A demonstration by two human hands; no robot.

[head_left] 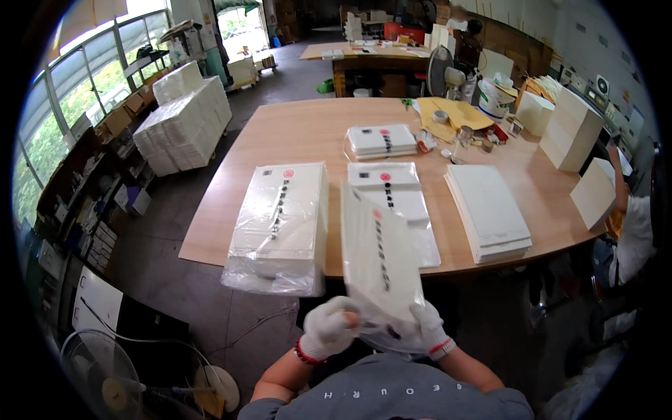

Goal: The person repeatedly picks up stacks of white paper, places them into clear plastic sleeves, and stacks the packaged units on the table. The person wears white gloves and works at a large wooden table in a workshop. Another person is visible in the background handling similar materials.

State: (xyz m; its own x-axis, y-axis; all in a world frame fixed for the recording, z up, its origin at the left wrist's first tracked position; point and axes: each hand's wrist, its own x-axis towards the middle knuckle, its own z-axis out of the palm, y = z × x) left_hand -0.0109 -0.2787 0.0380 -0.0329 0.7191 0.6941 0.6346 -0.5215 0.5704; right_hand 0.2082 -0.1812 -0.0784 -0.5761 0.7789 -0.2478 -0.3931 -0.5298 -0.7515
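Tilted up in front of me is a white printed paper packet [381, 255] with clear plastic film about its lower end. My left hand [330, 325], in a white glove, is closed at the packet's lower left edge, on the film. Also gloved, my right hand [428, 325] grips the lower right corner. Behind the packet, flat on the table, lie matching white printed sheets [420, 241], partly hidden by it. To the left stands a tall stack of printed packets [269, 217] with loose clear film at its near end.
On the wooden table [217, 217] are a plain white stack [490, 210] at right and a smaller printed stack [381, 141] behind. Tape rolls, jars and yellow paper [455, 112] lie farther back. A person [630, 231] sits at right; a fan [105, 371] stands at lower left.
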